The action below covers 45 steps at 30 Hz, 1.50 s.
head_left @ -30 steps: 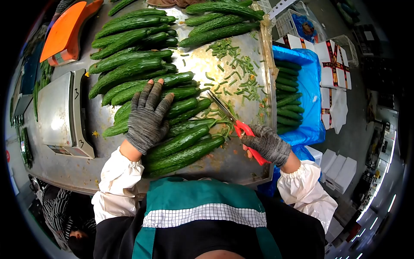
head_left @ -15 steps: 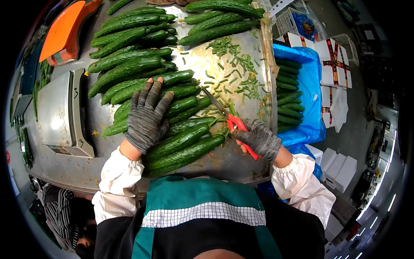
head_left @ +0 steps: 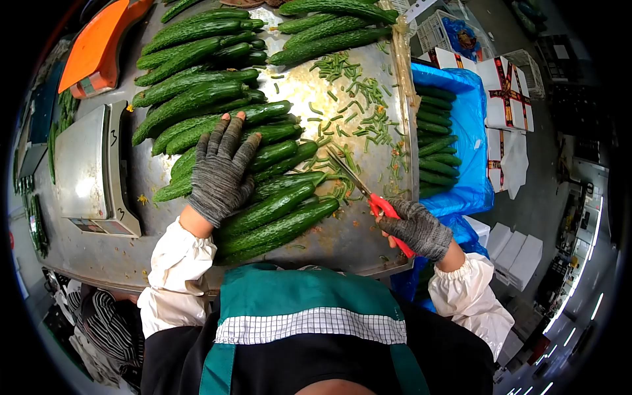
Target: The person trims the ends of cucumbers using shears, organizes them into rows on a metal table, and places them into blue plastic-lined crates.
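My left hand (head_left: 222, 172), in a grey glove with bare fingertips, lies spread on the row of green cucumbers (head_left: 192, 104), palm down, fingers apart. My right hand (head_left: 416, 229), gloved the same way, is closed round the red handles of the scissors (head_left: 384, 207). The blades point up and left, towards the stem ends of the cucumbers near my left hand, and touch none that I can make out. Cut green stems (head_left: 356, 99) lie scattered on the metal table (head_left: 316, 253). Two cucumbers (head_left: 280, 232) rest at the near end of the row.
A scale (head_left: 85, 168) and an orange scale (head_left: 94, 46) stand at the left. More cucumbers (head_left: 329, 36) lie at the table's far side. Right of the table edge is a blue-lined crate (head_left: 471, 138) holding cucumbers, beside white boxes (head_left: 507, 92). Another person (head_left: 108, 326) is at the lower left.
My right hand first moved left with the scissors, then back right, away from the cucumbers. My left hand stays on the row. The person at the lower left has shifted.
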Each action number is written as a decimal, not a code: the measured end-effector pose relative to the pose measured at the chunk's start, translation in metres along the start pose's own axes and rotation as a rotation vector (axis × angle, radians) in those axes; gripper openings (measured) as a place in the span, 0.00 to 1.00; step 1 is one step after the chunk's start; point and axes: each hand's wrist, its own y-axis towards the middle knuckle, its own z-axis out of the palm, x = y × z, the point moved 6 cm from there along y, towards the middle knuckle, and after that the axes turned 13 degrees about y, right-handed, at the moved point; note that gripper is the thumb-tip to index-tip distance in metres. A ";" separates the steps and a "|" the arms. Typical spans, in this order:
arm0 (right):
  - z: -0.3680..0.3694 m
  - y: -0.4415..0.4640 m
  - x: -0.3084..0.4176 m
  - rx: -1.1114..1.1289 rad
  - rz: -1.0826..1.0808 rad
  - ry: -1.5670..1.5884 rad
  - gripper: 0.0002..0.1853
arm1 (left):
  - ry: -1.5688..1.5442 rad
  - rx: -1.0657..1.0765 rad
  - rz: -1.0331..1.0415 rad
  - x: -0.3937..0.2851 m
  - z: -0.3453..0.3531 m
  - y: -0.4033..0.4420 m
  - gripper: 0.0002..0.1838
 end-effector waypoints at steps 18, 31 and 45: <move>0.020 0.022 -0.001 0.035 0.055 0.110 0.17 | 0.016 0.004 -0.010 0.000 0.001 0.000 0.34; 0.030 -0.059 -0.022 -0.015 0.041 0.206 0.20 | -0.151 -0.270 0.024 -0.019 -0.024 -0.040 0.23; 0.046 -0.044 -0.021 -0.003 -0.036 0.137 0.19 | -0.185 0.064 -0.090 -0.038 0.006 -0.065 0.21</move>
